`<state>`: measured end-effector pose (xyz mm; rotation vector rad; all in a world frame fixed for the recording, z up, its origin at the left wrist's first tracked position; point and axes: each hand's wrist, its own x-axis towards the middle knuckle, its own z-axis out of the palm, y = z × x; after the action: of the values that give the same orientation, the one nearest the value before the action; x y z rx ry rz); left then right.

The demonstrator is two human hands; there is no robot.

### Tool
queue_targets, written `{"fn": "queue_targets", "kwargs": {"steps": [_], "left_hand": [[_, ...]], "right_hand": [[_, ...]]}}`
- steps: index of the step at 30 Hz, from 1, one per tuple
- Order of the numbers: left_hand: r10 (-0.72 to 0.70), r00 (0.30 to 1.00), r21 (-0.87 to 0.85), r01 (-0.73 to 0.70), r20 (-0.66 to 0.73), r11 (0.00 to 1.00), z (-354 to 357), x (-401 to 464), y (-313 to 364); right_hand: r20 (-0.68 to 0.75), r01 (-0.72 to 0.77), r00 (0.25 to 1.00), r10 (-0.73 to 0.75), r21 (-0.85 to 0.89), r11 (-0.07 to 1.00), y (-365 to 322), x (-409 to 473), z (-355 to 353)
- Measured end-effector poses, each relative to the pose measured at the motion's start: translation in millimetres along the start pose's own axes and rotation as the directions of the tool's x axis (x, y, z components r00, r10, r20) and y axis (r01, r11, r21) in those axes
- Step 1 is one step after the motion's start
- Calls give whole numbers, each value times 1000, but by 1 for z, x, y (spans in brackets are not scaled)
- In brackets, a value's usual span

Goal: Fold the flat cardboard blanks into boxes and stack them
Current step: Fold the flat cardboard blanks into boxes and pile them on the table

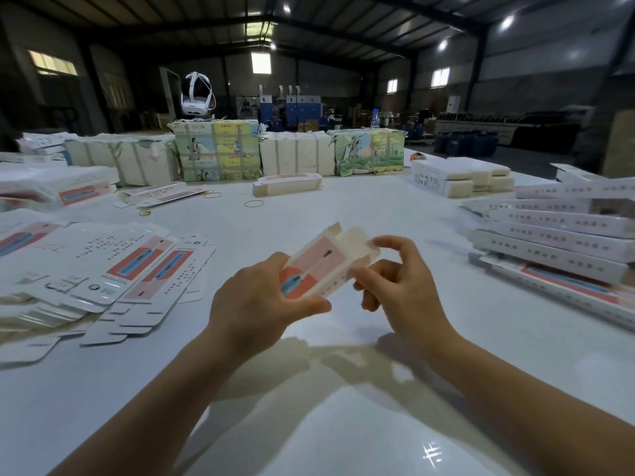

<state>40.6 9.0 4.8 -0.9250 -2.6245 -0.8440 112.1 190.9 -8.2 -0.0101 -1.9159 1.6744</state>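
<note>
A white and pink cardboard box [321, 261], partly folded, is held above the middle of the white table [343, 424]. My left hand [257, 304] grips its near end, thumb along the lower edge. My right hand [398, 280] is at the far end, fingers curled by the open end flaps, forefinger touching the top flap. Flat blanks [103, 273] lie fanned out on the left. Folded boxes [556, 235] are stacked in a pile on the right.
Wrapped bundles [216, 149] line the table's far side, with a small stack of blanks [288, 183] in front of them. Rubber bands [254, 203] lie loose mid-table. More white stacks [460, 176] stand at the far right. Warehouse machinery fills the background.
</note>
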Motion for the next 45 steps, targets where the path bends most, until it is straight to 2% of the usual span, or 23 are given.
{"fn": "queue_targets", "kwargs": {"steps": [2, 4, 13, 16, 19, 21, 24, 29, 32, 35, 36, 37, 38, 39, 40, 41, 43, 45], "left_hand": [[-15, 999, 54, 17, -42, 998, 0, 2, 3], [-17, 998, 82, 22, -53, 996, 3, 3, 3], [-3, 999, 116, -1, 33, 993, 8, 0, 6], [25, 1000, 191, -28, 19, 981, 10, -1, 7], [83, 996, 311, -84, 15, 947, 11, -5, 8], [89, 996, 321, -90, 19, 943, 12, -7, 10], [74, 997, 301, -63, -26, 951, 15, -7, 13], [66, 997, 345, -45, -50, 938, 19, -5, 15], [58, 996, 326, -33, -67, 945, 19, -5, 16], [50, 996, 296, -27, -72, 955, 18, -4, 15], [52, 996, 296, -28, -73, 955, 18, -4, 15], [55, 996, 300, -32, -70, 954, 18, -4, 15], [59, 996, 306, -38, -61, 951, 19, -4, 15], [63, 997, 313, -44, -50, 949, 19, -4, 15], [64, 997, 316, -48, -41, 948, 20, -5, 15], [64, 997, 315, -49, -35, 948, 20, -5, 15], [65, 997, 308, -52, -31, 950, 20, -4, 14], [70, 997, 313, -55, -37, 948, 21, -3, 14]], "right_hand": [[-106, 73, 992, -74, -20, 997, 1, -2, 0], [-124, 110, 986, -115, -51, 993, 1, -4, 2], [-63, 51, 996, -58, -97, 994, 2, -7, 6], [-3, -3, 1000, 3, -67, 998, 1, -5, 4], [72, -60, 995, 74, -171, 983, 5, -2, 2], [42, -42, 998, 52, -196, 980, 5, -2, 3], [-17, -2, 1000, 0, -129, 992, 4, -4, 5], [8, -4, 1000, 5, -123, 992, 4, -2, 6], [10, 29, 1000, -28, -209, 977, 4, -1, 6], [-103, 18, 993, -65, -400, 916, 5, 4, 1], [-130, -58, 991, 9, -373, 926, 6, 8, -2], [-128, -178, 980, 150, -250, 952, 6, 11, -4], [-76, -317, 946, 314, -29, 948, 6, 12, -5], [40, -442, 895, 444, 203, 874, 5, 14, -6], [145, -515, 855, 498, 358, 779, 4, 15, -6], [187, -524, 850, 492, 395, 755, 4, 16, -6], [130, -408, 913, 387, 315, 857, 6, 15, -6], [34, -187, 982, 185, 65, 980, 7, 10, -3]]}}
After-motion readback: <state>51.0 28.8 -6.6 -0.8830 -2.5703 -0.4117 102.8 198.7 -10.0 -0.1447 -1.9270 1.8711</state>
